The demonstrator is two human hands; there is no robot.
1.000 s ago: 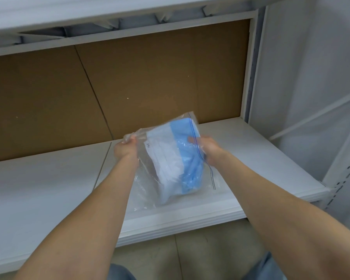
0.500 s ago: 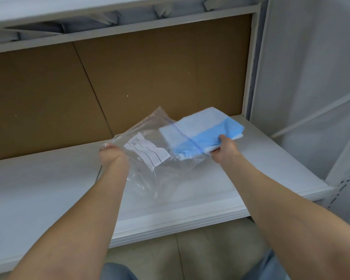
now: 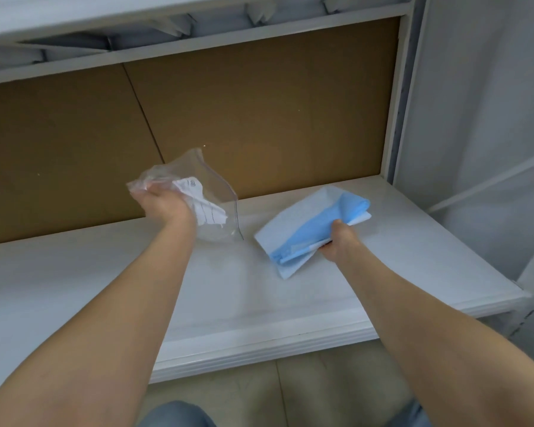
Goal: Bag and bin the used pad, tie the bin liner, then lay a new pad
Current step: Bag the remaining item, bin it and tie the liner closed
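A folded blue and white pad [image 3: 305,229] is held above the white shelf [image 3: 105,288] on the right side, gripped at its near edge by my right hand [image 3: 339,241]. To its left my left hand [image 3: 164,204] clutches a crumpled clear zip bag [image 3: 219,195] with a white label on it. The bag hangs empty, its mouth toward the right. Pad and bag are apart, with a gap between them.
A brown backboard [image 3: 259,118] closes the back of the shelf, and another white shelf [image 3: 136,13] runs overhead. A white upright post [image 3: 398,97] and a white side panel [image 3: 481,118] stand on the right. Tiled floor [image 3: 321,383] shows below the shelf's front edge.
The pad has come fully out of the zip bag. My right hand pulled it to the right, while my left hand drew the emptied bag to the left.
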